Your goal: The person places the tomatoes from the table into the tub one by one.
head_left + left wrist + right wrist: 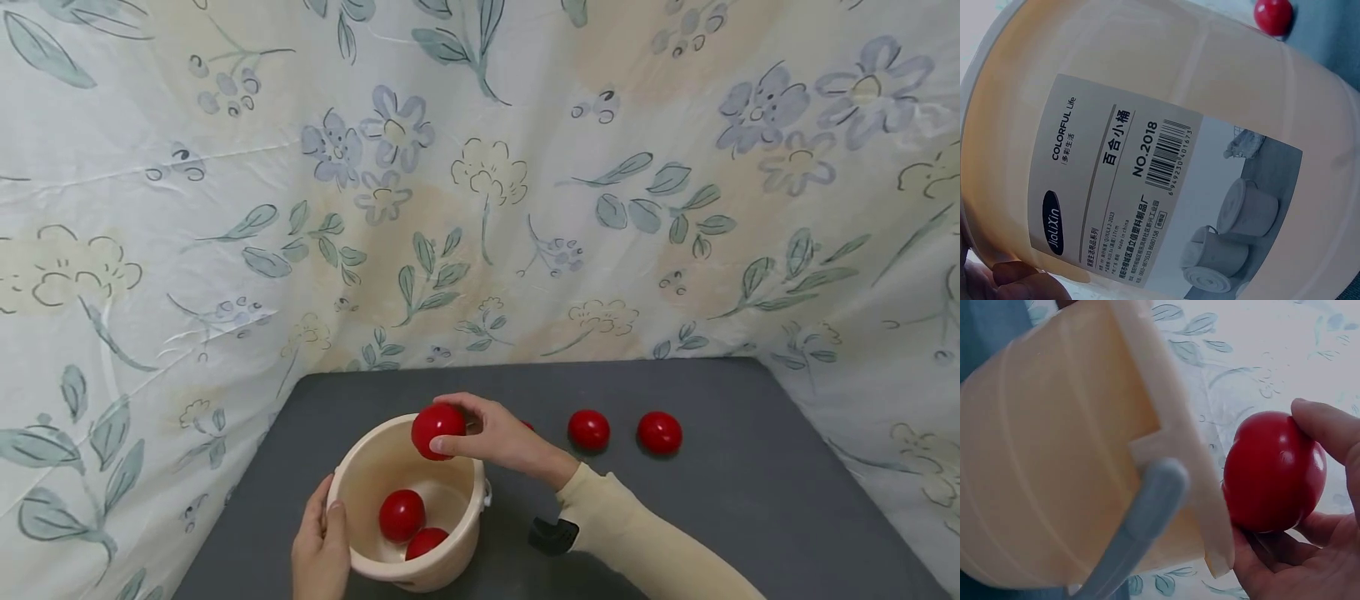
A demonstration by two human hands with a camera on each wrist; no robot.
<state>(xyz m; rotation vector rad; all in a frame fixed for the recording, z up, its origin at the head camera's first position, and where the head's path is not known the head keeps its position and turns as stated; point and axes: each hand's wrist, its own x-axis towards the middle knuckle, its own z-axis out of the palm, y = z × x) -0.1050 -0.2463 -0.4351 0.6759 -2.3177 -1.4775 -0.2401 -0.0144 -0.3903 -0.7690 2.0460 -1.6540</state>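
My right hand pinches a glossy red tomato over the far right rim of a cream bucket. In the right wrist view the tomato is slightly lobed, held between thumb and fingers just past the rim. My left hand grips the bucket's left rim, thumb on the near side. Inside the bucket lie two more tomatoes, one whole in view and another partly hidden by the wall. A printed label covers the bucket's side in the left wrist view.
On the dark grey table, two tomatoes stand to the right, one nearer and one farther out. Another tomato peeks out behind my right hand. A grey handle hangs at the bucket's side. Floral cloth encloses the table.
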